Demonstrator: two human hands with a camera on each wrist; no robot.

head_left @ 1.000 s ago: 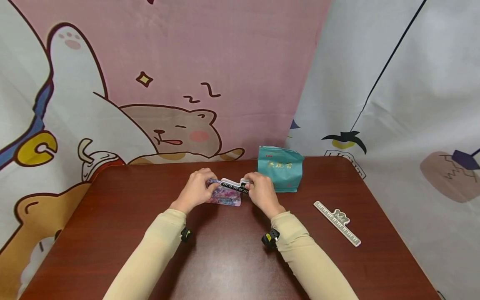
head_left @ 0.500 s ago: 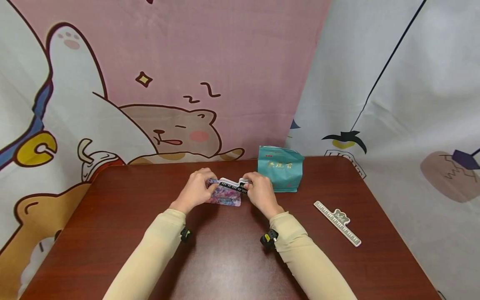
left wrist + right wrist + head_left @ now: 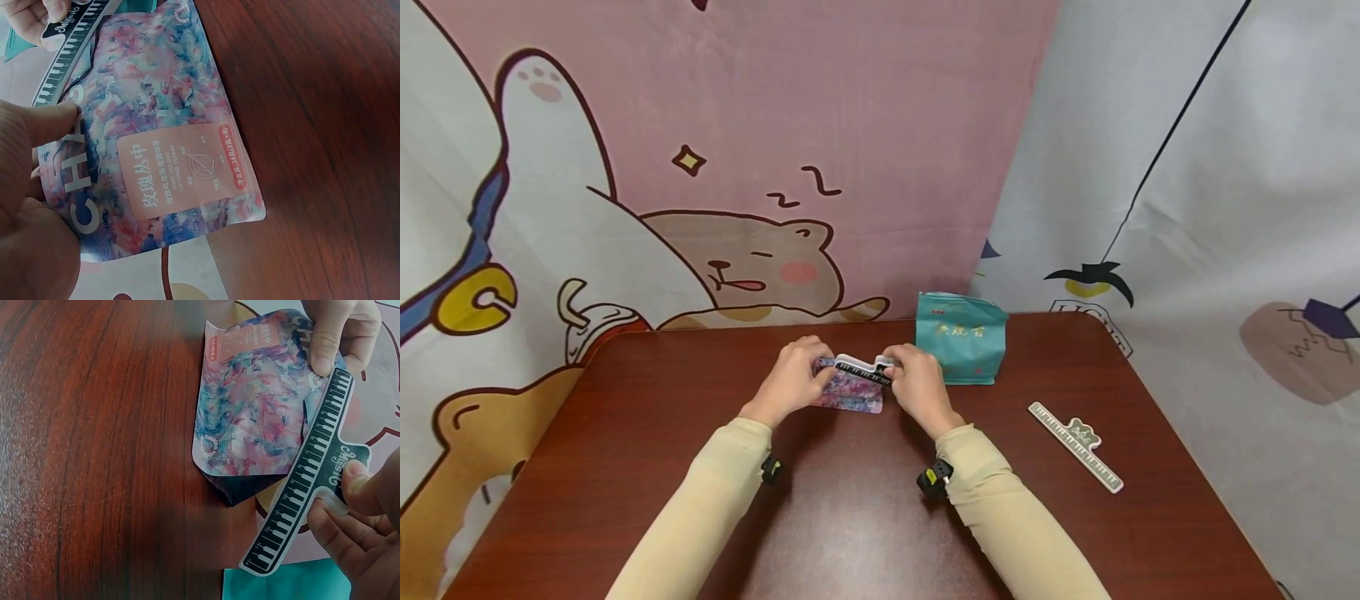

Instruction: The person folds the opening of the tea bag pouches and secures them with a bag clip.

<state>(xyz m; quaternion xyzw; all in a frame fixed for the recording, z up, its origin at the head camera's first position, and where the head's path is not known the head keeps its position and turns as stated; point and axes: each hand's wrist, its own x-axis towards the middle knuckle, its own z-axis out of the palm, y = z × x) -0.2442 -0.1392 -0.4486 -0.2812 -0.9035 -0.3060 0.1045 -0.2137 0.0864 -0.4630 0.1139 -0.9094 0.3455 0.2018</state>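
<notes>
Right fingers pinch the piano-key clip, slanted, perhaps straddling, at the top of the rose-oolong pouch left fingers grip.

Cartoon-printed backdrop behind a reddish-brown table

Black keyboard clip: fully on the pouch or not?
Not fully: in the right wrist view, much of the black clip sticks out past the pouch, pinched by the right hand. Whether it grips the pouch: cannot tell.
</notes>
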